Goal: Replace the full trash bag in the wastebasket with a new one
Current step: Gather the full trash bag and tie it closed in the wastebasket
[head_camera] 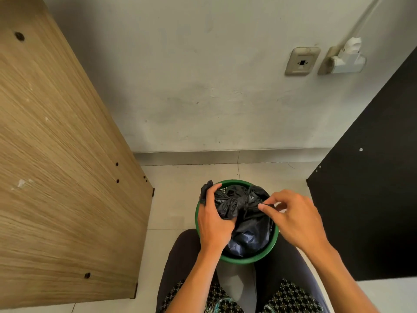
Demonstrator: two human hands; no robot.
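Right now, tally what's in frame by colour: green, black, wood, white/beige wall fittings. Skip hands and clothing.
Green: 1, the wastebasket
Black: 2, the trash bag and the panel
Wood: 1, the cabinet
White/beige: 2, the wall plate and the plug
Total: 6

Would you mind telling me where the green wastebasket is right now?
In the head view, the green wastebasket stands on the floor at lower centre, between the person's knees, with both hands on its black bag.
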